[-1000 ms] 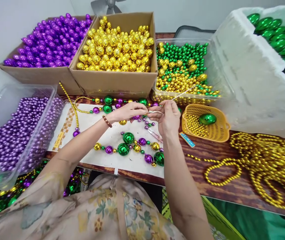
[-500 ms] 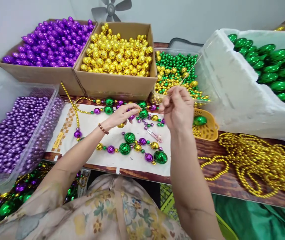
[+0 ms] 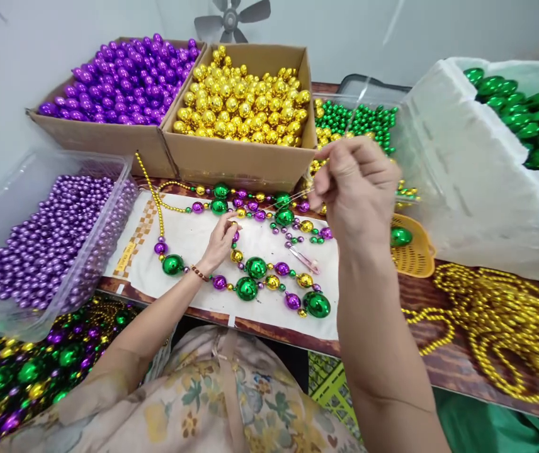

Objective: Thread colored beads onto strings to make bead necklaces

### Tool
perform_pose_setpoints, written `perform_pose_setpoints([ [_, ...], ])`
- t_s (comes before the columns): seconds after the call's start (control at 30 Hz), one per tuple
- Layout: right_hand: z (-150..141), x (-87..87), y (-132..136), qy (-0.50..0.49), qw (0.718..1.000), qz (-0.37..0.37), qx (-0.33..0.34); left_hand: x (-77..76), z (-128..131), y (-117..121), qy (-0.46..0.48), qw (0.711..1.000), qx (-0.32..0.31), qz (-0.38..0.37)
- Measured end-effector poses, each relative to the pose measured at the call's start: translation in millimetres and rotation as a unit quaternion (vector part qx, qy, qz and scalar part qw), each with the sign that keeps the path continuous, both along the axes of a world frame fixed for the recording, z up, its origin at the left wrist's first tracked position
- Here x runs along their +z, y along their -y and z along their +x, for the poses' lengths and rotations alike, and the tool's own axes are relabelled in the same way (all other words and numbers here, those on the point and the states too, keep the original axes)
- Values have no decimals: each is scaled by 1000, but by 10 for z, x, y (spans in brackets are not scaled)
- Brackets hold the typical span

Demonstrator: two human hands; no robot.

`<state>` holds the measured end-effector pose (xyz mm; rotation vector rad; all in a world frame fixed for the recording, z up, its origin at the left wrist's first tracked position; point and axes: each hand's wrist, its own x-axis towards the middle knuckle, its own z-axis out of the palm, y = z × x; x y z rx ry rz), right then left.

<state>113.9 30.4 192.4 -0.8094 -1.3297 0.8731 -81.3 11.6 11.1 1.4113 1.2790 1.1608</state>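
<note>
My right hand (image 3: 357, 189) is raised above the table, fingers pinched on a thin clear thread (image 3: 364, 104) that runs up and away past the green bead tub. My left hand (image 3: 222, 239) rests low on the white cloth (image 3: 189, 242), fingertips pinched at a gold bead on the bead strand (image 3: 269, 280). That strand carries green, purple and gold beads and loops across the cloth. A second beaded length (image 3: 250, 204) lies along the cloth's far edge. A small pink tool (image 3: 305, 259) lies on the cloth between my hands.
Cardboard boxes of purple balls (image 3: 123, 82) and gold balls (image 3: 243, 104) stand at the back. A clear tub of small purple beads (image 3: 47, 236) sits left. A foam box of green balls (image 3: 524, 113), a yellow basket (image 3: 414, 251) and gold bead chains (image 3: 500, 321) lie right.
My right hand has risen and drawn the thread up and to the right. My left hand has dropped from beside it down to the strand on the cloth.
</note>
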Motion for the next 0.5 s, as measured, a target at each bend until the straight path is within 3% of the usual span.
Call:
perform_pose_setpoints([
  [0.13, -80, -223, -10, 26, 998, -48, 14, -36, -163, 10, -103, 993, 39, -32],
  [0.3, -63, -357, -37, 31, 995, -88, 44, 76, -418, -19, -280, 958, 53, -21],
  [0.5, -32, -425, -30, 26, 978, -165, 124, 103, -581, -41, -310, 948, 32, -64],
])
